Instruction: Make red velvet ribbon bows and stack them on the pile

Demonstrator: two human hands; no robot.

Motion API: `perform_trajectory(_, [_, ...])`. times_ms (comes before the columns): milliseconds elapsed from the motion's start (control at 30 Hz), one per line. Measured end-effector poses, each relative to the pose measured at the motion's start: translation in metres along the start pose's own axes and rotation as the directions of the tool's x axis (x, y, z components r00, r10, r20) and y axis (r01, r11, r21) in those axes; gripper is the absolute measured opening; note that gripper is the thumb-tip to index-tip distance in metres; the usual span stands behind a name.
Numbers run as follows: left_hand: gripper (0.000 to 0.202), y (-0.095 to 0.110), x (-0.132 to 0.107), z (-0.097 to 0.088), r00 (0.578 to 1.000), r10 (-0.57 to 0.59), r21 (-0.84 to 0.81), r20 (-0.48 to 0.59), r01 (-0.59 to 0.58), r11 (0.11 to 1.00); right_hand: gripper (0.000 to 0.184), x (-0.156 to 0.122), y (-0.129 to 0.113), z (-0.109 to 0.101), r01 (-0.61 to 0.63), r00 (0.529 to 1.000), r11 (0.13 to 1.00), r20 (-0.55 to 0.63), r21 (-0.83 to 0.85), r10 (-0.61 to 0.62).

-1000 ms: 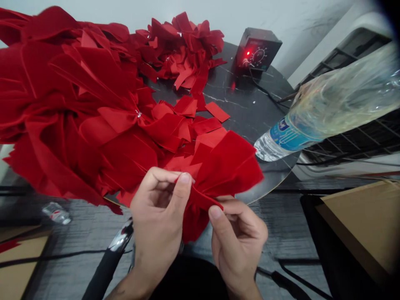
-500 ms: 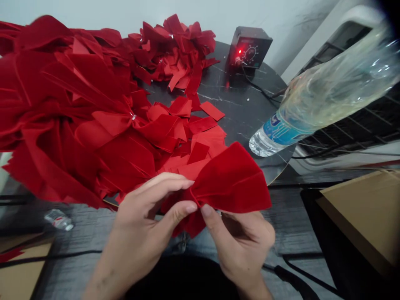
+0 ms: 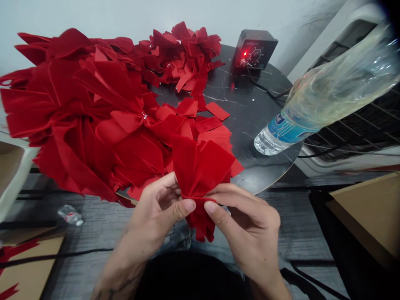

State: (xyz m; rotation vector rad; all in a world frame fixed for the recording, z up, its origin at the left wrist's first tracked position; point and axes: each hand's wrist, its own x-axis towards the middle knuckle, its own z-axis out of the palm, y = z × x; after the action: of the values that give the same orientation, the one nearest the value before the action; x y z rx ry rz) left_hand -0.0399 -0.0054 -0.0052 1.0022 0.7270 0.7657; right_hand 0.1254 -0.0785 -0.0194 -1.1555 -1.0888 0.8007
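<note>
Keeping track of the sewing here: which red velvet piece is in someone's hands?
The gathered velvet piece, pinched at its middle between the left hand and right hand; the other pieces lie in heaps on the black marble table.

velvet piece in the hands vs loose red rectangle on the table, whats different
The gathered red velvet piece is pinched into folds by the left hand and right hand; the loose red rectangle lies flat on the black marble table. The gathered piece looks bigger than the rectangle. Both are bright red.
</note>
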Motion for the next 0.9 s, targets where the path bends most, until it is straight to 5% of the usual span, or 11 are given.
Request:
perform_trajectory(333, [0.024,-0.010,-0.003,0.017,0.995,-0.027,-0.207,-0.097,0.006,0.978,0.013,-0.011,-0.003,0.001,-0.155,0.978,0.988,-0.143,-0.009,0.152])
perform_trajectory(567, [0.021,-0.011,0.002,0.012,0.992,-0.102,-0.239,0.080,0.118,0.964,0.007,-0.004,0.009,-0.004,-0.214,0.971,0.946,-0.057,0.244,0.234])
perform_trajectory(767, [0.022,-0.017,0.005,0.015,0.995,-0.096,-0.260,0.041,0.104,0.960,0.009,0.002,0.012,-0.003,-0.219,0.969,0.921,-0.037,0.324,0.243])
perform_trajectory(900, [0.044,-0.018,0.005,0.013,0.996,-0.092,-0.284,0.016,0.093,0.954,0.012,0.002,0.008,-0.004,-0.341,0.935,0.829,0.069,0.443,0.348])
